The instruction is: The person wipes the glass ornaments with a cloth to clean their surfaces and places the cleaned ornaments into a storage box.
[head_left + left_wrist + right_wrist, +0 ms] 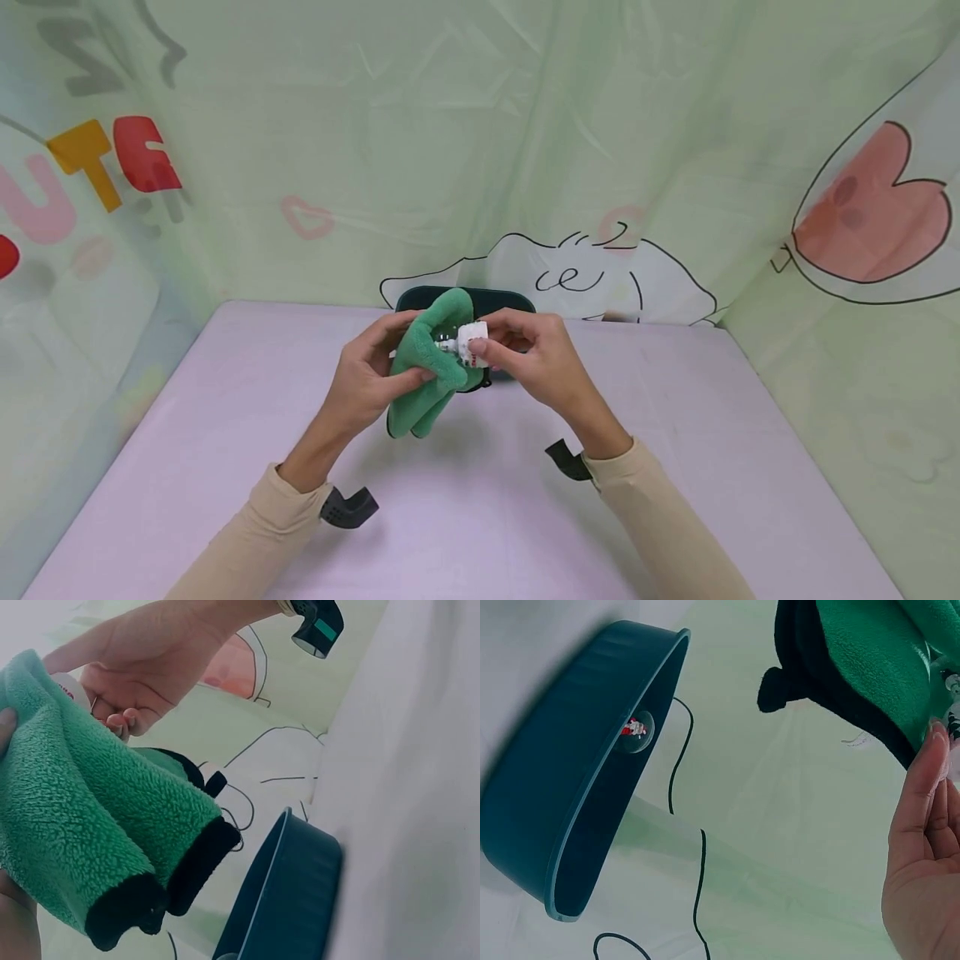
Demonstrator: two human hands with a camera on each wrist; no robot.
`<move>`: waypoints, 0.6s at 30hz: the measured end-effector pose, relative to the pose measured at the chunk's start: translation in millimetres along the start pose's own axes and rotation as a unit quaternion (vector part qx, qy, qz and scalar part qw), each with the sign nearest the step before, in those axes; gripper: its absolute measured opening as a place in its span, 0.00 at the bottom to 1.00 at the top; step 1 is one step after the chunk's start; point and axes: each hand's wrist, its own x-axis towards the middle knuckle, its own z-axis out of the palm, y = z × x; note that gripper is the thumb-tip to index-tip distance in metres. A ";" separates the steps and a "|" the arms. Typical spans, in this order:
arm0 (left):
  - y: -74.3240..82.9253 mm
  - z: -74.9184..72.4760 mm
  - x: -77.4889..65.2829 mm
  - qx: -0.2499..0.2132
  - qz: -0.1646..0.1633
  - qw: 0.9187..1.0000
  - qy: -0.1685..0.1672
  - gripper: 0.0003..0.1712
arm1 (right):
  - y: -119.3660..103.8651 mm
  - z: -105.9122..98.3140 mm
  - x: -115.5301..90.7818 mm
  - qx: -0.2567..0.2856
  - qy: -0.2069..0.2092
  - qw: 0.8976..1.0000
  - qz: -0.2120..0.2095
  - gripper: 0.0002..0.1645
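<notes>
1. Grasping a fuzzy green cloth (423, 348) by its folds, the left hand (363, 377) has its grip closed on the fabric above the worktop (465, 517)
2. Pinched in the grip of the right hand (543, 360) is the white base of a small clear globe (467, 336), its dome nestled against the cloth
3. Pale lilac in tone, the worktop runs back to the wall sheeting (375, 150), with soft shadows beneath the hands
4. Behind the cloth, at the rear of the worktop, stands a dark teal basin (506, 300); a second globe (636, 733) with a red-and-white figure shows inside it
5. Creased and light green, the sheeting hangs behind and on both sides, printed with coloured letters (96, 162) on the left and a large pinkish heart (873, 217) on the right
</notes>
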 end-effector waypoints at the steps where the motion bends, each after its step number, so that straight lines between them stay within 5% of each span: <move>1: -0.5 -0.1 0.1 -0.002 0.000 1.000 0.001 0.36 | 0.1 0.1 -0.1 -0.002 0.000 1.000 0.001 0.09; 18: -1.7 -2.6 1.0 -0.020 -0.029 0.999 0.033 0.34 | 3.8 3.8 0.0 -0.024 0.005 0.991 -0.132 0.31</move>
